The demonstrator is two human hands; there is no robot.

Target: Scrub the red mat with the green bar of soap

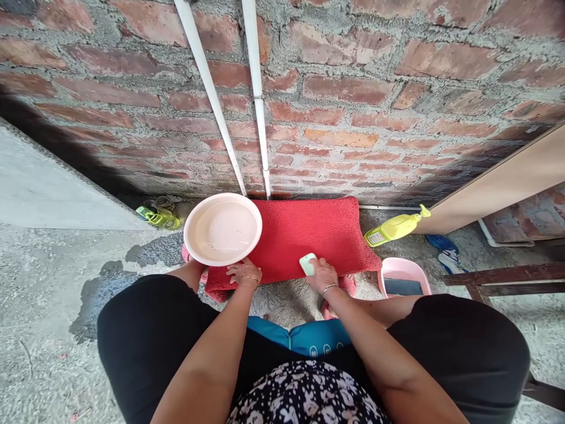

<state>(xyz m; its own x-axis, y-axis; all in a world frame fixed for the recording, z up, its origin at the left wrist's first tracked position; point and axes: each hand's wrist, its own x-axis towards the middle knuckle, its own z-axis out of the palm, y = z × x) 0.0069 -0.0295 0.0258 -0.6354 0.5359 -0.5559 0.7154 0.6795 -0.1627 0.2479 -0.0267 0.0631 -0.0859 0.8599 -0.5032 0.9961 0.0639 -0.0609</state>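
Observation:
A red, rough-textured cloth (309, 232) is laid over a low oblong support that I cannot make out. On its left end stands a round pale pink basin (223, 229) with water in it. My left hand (245, 272) rests with fingers spread on the cloth's near edge, just below the basin's rim. In my right hand (324, 275) is a pale green bar of soap (308, 264), held over the near part of the cloth, right of its middle. Whether the soap touches the cloth I cannot tell.
Yellow pump bottle (395, 228) and small pink tub (405, 271) with a dark flat item are on the right. Another yellow-green bottle (163, 219) lies on the left near wet concrete (103, 294). White pipes (259, 118) run down the brick wall. Wooden bars (503, 275) stand right.

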